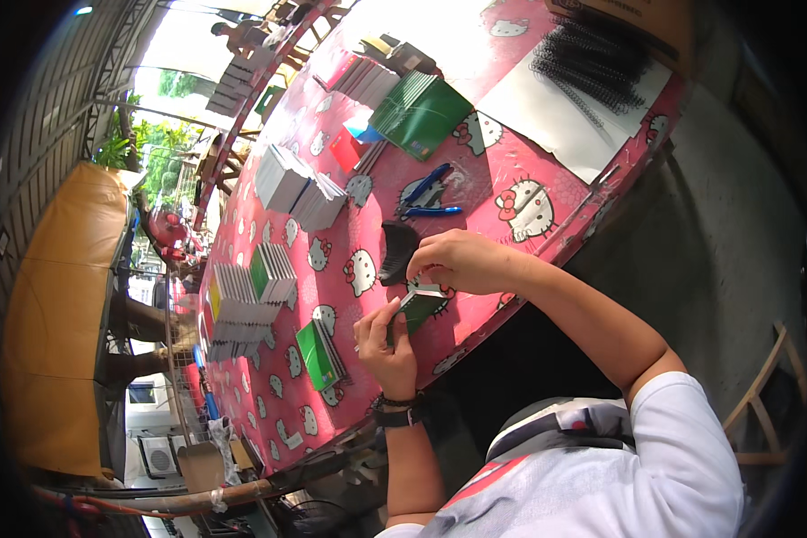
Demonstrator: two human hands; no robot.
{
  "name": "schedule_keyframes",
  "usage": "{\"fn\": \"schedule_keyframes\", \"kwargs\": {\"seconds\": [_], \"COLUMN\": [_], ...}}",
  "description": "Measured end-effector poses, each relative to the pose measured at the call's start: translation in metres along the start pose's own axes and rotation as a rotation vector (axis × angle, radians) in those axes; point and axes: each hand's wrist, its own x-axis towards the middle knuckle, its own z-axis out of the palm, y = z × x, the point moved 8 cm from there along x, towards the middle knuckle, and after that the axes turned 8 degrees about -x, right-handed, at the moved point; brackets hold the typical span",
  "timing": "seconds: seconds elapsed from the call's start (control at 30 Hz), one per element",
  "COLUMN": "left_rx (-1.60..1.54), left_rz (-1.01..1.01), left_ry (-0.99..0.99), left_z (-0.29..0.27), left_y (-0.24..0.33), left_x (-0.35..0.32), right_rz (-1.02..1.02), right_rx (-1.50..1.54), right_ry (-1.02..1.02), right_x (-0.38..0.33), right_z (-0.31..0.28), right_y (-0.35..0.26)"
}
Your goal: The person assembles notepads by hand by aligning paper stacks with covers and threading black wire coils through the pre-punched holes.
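Item one: our left hand, wrist in a dark watch. Its fingers are closed round the near end of a small green booklet, thumb on the upper face.

Item two: our right hand. Fingers curled, tips pinched at the booklet's far edge where a black comb spine stands. We cannot tell whether the tips hold the spine itself or only the booklet's edge.

Item three: the booklet. It hangs between both hands, just above the near edge of the table, tilted. Its long axis runs from the left hand up and rightward to the right hand. The spine lies just left of the right hand's fingertips, so the right hand is the nearer one to it; the left hand is below and apart from it.

Item four: the table, under a pink cartoon-cat cloth.

Item five: blue-handled pliers, just beyond the right hand.

Item six: more green booklets fanned at the far side; a small green stack left of the left hand; white stacks further left.

Item seven: a pile of black spines on white sheet, far right.
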Motion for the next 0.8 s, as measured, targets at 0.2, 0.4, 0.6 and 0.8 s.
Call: {"fn": "schedule_keyframes", "kwargs": {"seconds": [0.2, 0.4, 0.6, 0.8], "left_rx": [0.025, 0.026, -0.040, -0.014], "left_rz": [0.037, 0.088, 0.049, 0.036], "left_ry": [-0.008, -0.010, 0.007, 0.007], "left_z": [0.003, 0.000, -0.001, -0.002], "left_y": [0.009, 0.010, 0.010, 0.009], "left_x": [0.000, 0.000, 0.000, -0.003], "right_rz": [-0.360, -0.028, -0.211, 0.043], "right_rx": [-0.406, -0.311, -0.309, -0.216], "right_ry": [0.084, -0.334, -0.125, -0.335], "right_x": [0.003, 0.008, 0.006, 0.007], "right_z": [0.007, 0.015, -0.001, 0.008], "right_y": [-0.010, -0.008, -0.030, -0.022]}}
